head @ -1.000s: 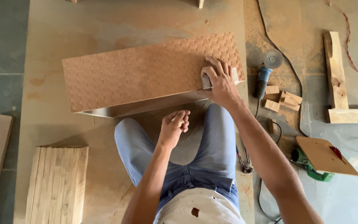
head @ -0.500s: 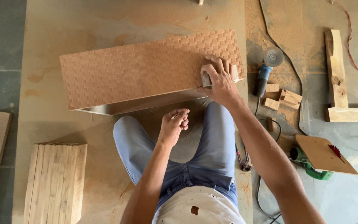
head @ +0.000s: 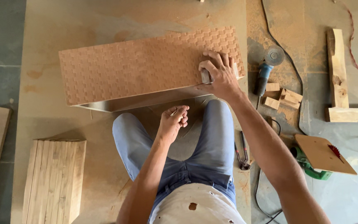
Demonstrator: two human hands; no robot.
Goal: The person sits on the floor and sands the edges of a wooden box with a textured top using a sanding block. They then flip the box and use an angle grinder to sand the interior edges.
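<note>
Seen from above, a person in blue jeans sits on a large sawdust-covered board laid on the floor, legs spread toward a long wooden panel carved with a basket-weave pattern. The panel lies across the far half of the board, its right end close to the board's right edge. The right hand rests on the panel's near right corner, fingers curled down around a small pale block that it presses against the carved surface. The left hand hovers between the knees, just below the panel's near edge, loosely closed with thumb and fingertips pinching something thin and pale, too small to identify. At the board's near left corner stands a stack of light wooden planks. Off the right edge, on the dusty floor, lie a blue angle grinder with its disc pointing away, a few small wood offcuts just beside it, pliers near the right knee, a green power tool partly under a flat piece of board, and an L-shaped arrangement of rough timber
</note>
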